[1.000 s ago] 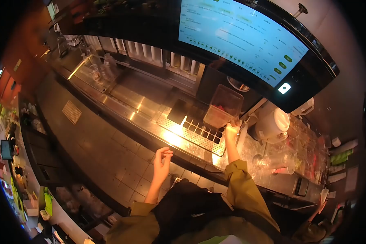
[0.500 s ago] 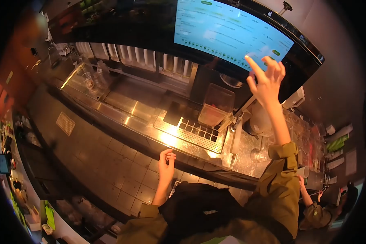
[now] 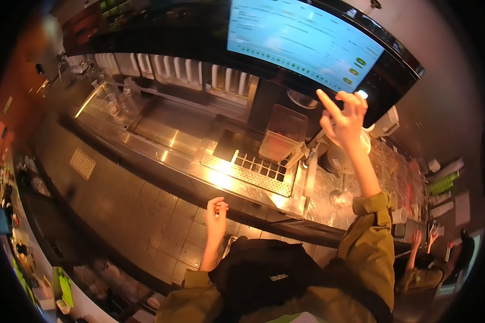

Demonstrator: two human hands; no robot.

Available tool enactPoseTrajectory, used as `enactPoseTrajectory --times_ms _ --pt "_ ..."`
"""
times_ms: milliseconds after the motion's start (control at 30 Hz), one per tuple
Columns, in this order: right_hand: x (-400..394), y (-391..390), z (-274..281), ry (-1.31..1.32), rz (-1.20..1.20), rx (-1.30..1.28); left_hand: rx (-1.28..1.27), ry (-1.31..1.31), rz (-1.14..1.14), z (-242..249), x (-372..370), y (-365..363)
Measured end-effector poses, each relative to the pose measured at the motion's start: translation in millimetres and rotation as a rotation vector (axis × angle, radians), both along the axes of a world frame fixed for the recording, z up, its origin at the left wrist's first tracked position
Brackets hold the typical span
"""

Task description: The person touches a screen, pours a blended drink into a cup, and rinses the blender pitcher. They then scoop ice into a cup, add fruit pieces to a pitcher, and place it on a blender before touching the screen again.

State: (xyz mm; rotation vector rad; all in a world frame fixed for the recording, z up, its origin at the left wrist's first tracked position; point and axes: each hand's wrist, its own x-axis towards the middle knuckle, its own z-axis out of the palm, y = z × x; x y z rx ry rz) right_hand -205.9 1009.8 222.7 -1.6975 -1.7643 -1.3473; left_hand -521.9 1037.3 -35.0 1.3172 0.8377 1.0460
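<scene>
Below the touchscreen (image 3: 302, 40), the right hand (image 3: 344, 116) is raised in front of the machine's dark lower edge, index finger extended up and to the left, remaining fingers (image 3: 355, 105) loosely curled; it holds nothing. Fingertip lies just under the lit screen area; contact with the panel cannot be told. Left hand (image 3: 216, 215) hangs low over the tiled floor (image 3: 145, 215), near the front edge of the steel desk (image 3: 161, 145), fingers half curled and empty. Clear square container (image 3: 283, 134) with a reddish content at its base stands on the perforated drip grate (image 3: 253, 169), under the dispenser, just left of the right hand and apart from it. White rounded appliance (image 3: 345, 156) sits partly behind the right forearm. Both sleeves are olive. Second person's hand (image 3: 417, 239) shows at the lower right, well apart from both hands.
</scene>
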Motion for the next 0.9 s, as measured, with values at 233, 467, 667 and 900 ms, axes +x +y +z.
enactPoseTrajectory --times_ms 233,467,667,900 --pt "8.4 -8.0 -3.4 0.038 -0.181 0.158 -0.005 0.036 0.017 -10.8 -8.6 2.2" --pt "0.6 2.3 -7.5 0.18 -0.141 0.158 -0.011 0.041 -0.069 -12.8 11.6 0.4" --pt "-11.8 19.8 11.1 0.161 -0.284 0.122 -0.003 0.003 -0.15 -10.1 26.6 -3.9" --pt "-16.0 1.7 -11.2 0.182 -0.04 0.045 -0.016 0.041 -0.095 -21.3 15.2 -2.2"
